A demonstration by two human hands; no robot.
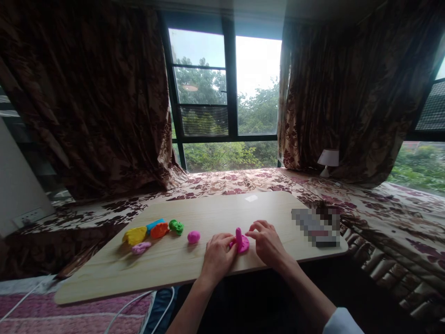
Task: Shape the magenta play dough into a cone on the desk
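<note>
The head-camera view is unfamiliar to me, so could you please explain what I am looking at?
There is no machine here: a person works with two bare hands. The picture comes from a camera worn on their head, looking forward and down. On the pale tabletop lie soft-looking pieces: a yellow lump, blue lump, orange lump, green lump, light pink lump and pink ball. A pixelated item lies at the right. The left hand seems to steady a bright pink shape, an upright piece on a flat base. The right hand is close on its other side; contact is unclear.
</note>
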